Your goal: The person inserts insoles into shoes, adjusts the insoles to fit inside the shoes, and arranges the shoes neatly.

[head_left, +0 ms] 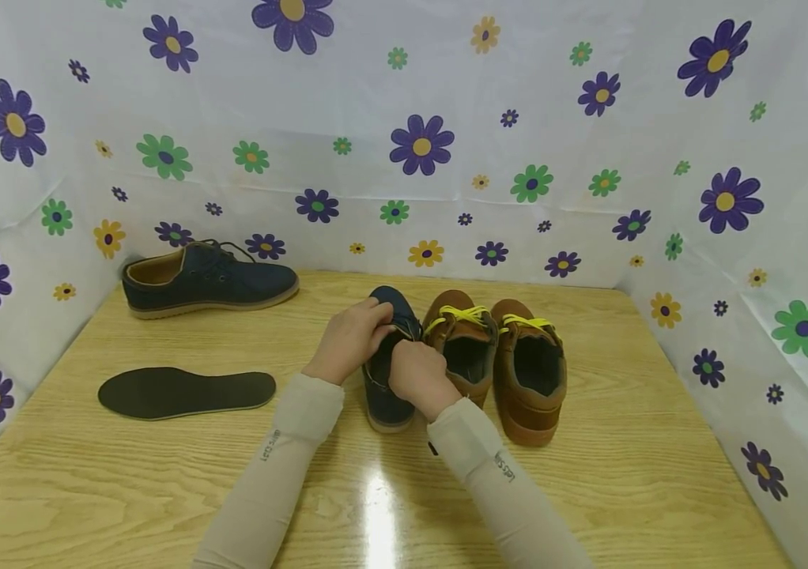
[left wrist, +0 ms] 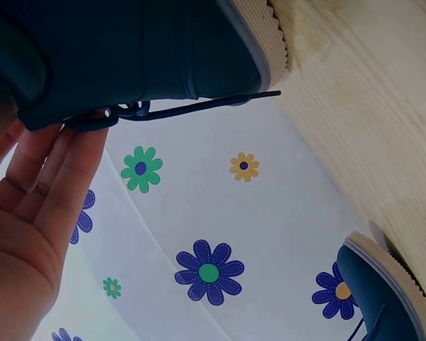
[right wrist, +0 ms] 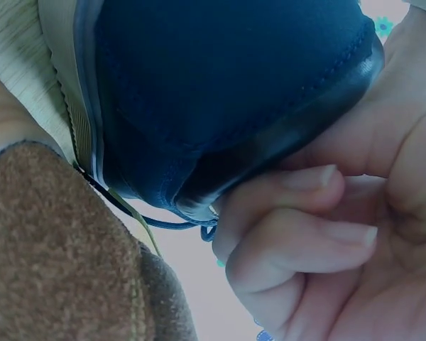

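In the head view a navy lace-up shoe [head_left: 391, 407] stands toe-away in the middle of the wooden table. My left hand [head_left: 350, 336] holds it at the tongue and laces; in the left wrist view its fingers [left wrist: 74, 174] lie along the lace side. My right hand [head_left: 420, 370] reaches into the shoe's opening from the heel side. Two curled fingers [right wrist: 298, 249] show beside the dark collar in the right wrist view, while the thumb and remaining fingertips are hidden by the shoe; I cannot tell what they pinch. A black insole [head_left: 186, 393] lies flat on the left.
A second navy shoe [head_left: 233, 276] sits sideways at the back left. Right beside the worked shoe stand two brown shoes with yellow laces, the nearer one [head_left: 475, 391] close by my right hand and the other [head_left: 528, 415] further right. A flowered cloth [head_left: 347, 103] walls the table [head_left: 632, 474].
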The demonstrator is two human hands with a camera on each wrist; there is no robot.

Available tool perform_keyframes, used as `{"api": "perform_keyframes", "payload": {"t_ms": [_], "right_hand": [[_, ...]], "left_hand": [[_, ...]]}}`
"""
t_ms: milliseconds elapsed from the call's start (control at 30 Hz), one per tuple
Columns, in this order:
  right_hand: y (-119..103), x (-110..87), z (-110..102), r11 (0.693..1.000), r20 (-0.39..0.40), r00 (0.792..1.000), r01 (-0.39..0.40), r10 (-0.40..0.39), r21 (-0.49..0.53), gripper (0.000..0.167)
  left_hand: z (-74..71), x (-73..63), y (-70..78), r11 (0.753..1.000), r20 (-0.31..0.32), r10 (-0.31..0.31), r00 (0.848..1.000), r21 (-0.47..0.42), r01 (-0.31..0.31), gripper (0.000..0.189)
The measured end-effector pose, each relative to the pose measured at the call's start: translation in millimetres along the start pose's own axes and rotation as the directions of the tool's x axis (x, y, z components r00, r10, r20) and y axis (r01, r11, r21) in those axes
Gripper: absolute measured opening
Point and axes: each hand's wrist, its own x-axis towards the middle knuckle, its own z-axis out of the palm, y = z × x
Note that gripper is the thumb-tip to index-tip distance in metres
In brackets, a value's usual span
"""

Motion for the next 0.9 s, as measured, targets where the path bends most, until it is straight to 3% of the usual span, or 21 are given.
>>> {"api": "perform_keyframes", "payload": {"t_ms": [300, 700, 900], "right_hand": [[1.2, -0.9, 3.5, 0.998, 0.037, 0.999, 0.027, -0.025, -0.055, 0.016], [7.7, -4.0, 3.4, 0.991, 0.025, 0.993, 0.118, -0.12, 0.057, 0.014], [9.0, -7.5, 3.7, 0.981, -0.01, 0.982, 0.188, -0.188, -0.043, 0.024]], "left_hand": [[-0.7, -0.4, 1.9, 1.0, 0.0, 0.0, 1.0, -0.012, 0.0, 0.022], [0.3, -1.9, -0.8, 1.0, -0.002, -0.001, 1.0, -0.026, 0.001, 0.021], [0.9, 0.4, -0.2, 1.0, 0.014, -0.009, 1.0, -0.024, 0.009, 0.021]]}}
